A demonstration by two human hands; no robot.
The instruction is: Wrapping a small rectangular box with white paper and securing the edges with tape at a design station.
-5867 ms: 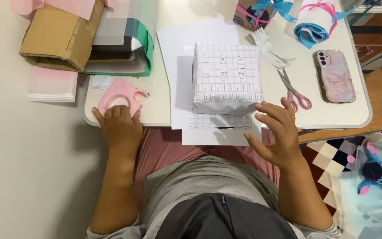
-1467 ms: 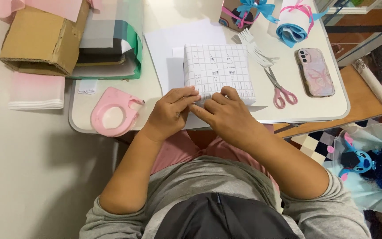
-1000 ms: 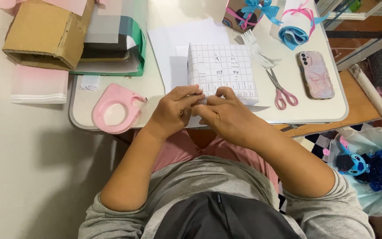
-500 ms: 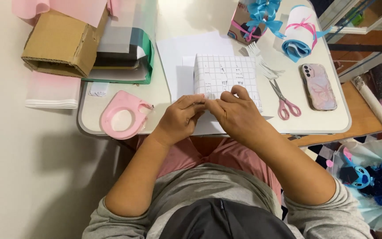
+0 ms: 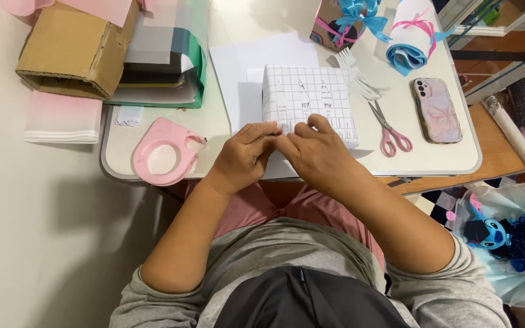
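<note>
A box wrapped in white grid-printed paper [image 5: 308,97] sits near the front edge of the white table [image 5: 445,159]. My left hand [image 5: 244,155] and my right hand [image 5: 317,153] meet at the box's near side, fingertips pinched together on the paper fold there. The near face of the box is hidden behind my hands. Loose white paper sheets [image 5: 244,67] lie under the box.
A pink tape dispenser [image 5: 164,153] lies left of my hands. Pink-handled scissors [image 5: 389,130] and a phone [image 5: 435,109] lie to the right. A cardboard box [image 5: 71,48], folded bags [image 5: 159,54], a ribboned gift [image 5: 344,18] and a ribbon-tied paper roll [image 5: 411,37] stand behind.
My left hand left the tape dispenser and joined my right hand at the wrapped box's near side. Since then both hands have stayed pinched on the fold; only the view has shifted.
</note>
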